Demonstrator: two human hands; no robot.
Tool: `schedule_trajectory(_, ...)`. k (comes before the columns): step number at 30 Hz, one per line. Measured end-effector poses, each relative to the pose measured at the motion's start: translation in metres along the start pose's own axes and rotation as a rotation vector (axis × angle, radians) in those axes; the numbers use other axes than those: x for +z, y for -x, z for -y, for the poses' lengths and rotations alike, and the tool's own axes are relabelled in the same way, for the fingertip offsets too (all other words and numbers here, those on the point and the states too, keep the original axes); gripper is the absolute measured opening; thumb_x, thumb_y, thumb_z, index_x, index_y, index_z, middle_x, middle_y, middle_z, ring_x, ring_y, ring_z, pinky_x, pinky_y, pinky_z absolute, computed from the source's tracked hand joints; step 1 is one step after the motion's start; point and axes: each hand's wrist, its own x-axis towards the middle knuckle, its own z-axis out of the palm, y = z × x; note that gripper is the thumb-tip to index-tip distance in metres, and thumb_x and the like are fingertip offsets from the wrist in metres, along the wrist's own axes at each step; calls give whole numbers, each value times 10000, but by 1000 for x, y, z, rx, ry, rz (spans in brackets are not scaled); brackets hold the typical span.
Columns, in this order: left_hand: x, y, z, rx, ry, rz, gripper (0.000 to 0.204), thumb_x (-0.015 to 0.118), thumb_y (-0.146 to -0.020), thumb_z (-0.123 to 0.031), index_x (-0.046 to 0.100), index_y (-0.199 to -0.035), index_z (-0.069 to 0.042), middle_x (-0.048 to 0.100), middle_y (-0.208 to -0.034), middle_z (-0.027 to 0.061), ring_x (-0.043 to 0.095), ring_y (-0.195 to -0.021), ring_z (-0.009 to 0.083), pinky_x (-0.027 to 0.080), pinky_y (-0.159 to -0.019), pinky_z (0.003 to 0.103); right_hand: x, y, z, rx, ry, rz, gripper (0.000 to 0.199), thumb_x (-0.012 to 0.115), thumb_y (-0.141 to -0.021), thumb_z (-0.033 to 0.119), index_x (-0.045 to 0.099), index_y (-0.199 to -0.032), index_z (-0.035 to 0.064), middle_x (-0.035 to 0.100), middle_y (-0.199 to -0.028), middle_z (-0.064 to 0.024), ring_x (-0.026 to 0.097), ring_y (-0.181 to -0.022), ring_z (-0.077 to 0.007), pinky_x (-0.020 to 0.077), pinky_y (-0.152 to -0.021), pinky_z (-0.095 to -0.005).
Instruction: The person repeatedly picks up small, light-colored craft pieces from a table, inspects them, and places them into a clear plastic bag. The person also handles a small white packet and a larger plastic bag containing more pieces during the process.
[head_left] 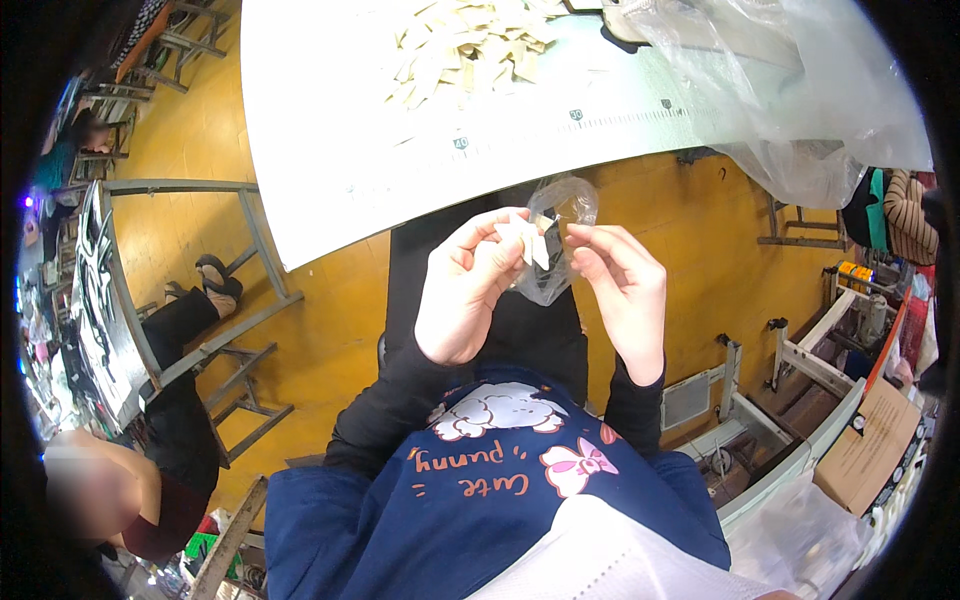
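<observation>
My left hand (pixel 462 290) is closed, thumb and fingers pinching a few small cream-coloured flat pieces (pixel 527 241). Behind them, between my hands, hangs a clear plastic bag (pixel 548 288); whether the left fingers also grip it is unclear. My right hand (pixel 627 290) is beside the bag, its fingers bent and its thumb a little apart from the index finger, with nothing visible between them. More of these cream pieces (pixel 465 50) lie in a loose pile on the white table (pixel 330 160) ahead.
Large clear plastic sheeting (pixel 800 80) drapes over the table's right side, and scale marks run along its near part. A metal-framed stand (pixel 185 186) is to the left, near a seated person (pixel 150 480). At the lower right is a cardboard box (pixel 868 445).
</observation>
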Motion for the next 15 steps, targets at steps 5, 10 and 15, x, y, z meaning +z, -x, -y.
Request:
schedule_trajectory(5,-5,1,12,44,-33,8,238,633,-963,-57,610,-1190,9,666,-1048,48,630,-951,83,517,-876,231,17,-1,2,-82,-54,17,280,749,-840,44,713,-1116,14,677,-984,-115,670,-834,-165,542,-740,-274)
schedule_trajectory(10,-6,2,12,14,62,4,173,614,-978,-74,618,-1137,-5,662,-1056,46,646,-983,87,529,-922,229,24,-4,-2,-128,-153,-86,204,735,-848,20,727,-1050,-9,675,-976,-101,661,-826,-146,530,-744,-251)
schedule_trajectory(15,-7,1,8,1,17,-40,179,603,-991,-107,616,-1129,5,662,-1059,66,651,-996,120,529,-926,229,17,3,-4,25,-344,-142,173,691,-887,-25,704,-1050,-79,651,-1010,-85,632,-905,-129,508,-797,-239)
